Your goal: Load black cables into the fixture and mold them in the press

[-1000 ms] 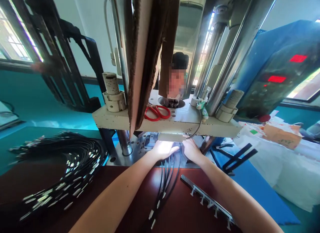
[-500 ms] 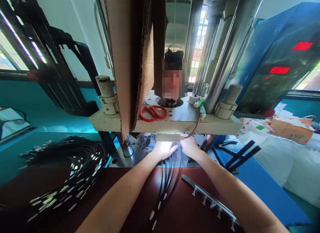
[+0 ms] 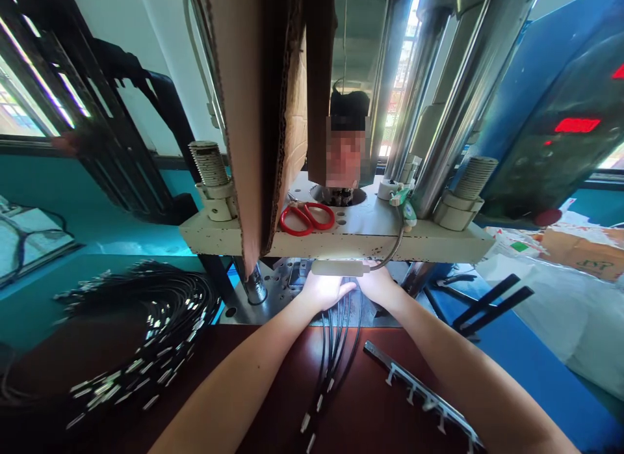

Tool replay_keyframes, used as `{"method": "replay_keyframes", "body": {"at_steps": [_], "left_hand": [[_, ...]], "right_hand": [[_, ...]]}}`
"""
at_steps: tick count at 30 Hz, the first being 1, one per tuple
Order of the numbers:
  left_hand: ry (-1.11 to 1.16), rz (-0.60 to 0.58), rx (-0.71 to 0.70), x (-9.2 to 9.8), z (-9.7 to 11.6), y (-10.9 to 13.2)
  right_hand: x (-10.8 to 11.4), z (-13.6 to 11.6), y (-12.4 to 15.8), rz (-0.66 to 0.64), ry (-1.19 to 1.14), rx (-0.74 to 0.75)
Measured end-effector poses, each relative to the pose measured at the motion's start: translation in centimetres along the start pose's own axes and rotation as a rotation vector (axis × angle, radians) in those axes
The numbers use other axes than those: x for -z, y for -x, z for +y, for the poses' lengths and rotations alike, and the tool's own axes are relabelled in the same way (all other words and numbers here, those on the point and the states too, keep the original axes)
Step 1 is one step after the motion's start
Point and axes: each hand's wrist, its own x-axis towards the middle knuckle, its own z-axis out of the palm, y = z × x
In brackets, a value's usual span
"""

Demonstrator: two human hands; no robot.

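Note:
Both my hands reach under the cream plate (image 3: 429, 246) of a press machine, lit by a small lamp (image 3: 338, 268). My left hand (image 3: 324, 291) lies palm down with fingers stretched over the ends of several black cables (image 3: 336, 350) that run back toward me across the dark red table top. My right hand (image 3: 377, 286) rests beside it at the same cable ends; its fingers are tucked under the plate and hidden. The grey machine bed (image 3: 273, 291) lies beneath the hands.
A big bundle of black cables with metal tips (image 3: 131, 337) lies at the left. A grey plastic sprue strip (image 3: 424, 395) lies at the right. Red scissors (image 3: 307, 218) sit on the plate. Steel columns (image 3: 448, 116), cardboard (image 3: 263, 116), a control box (image 3: 560, 129). A person stands behind the machine.
Both hands stay at the cable ends under the plate. Only my view has shifted slightly, so everything sits a little more to the right.

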Motion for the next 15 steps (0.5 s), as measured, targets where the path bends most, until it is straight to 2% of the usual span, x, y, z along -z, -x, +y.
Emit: {"method": "replay_keyframes", "body": {"at_steps": [7, 15], "left_hand": [[-0.035, 0.068, -0.007, -0.8, -0.4, 0.2], [-0.114, 0.01, -0.027, -0.4, 0.0, -0.1]], "right_hand": [[0.5, 0.2, -0.7, -0.009, -0.049, 0.037], [1.1, 0.6, -0.4, -0.014, -0.076, 0.172]]}}
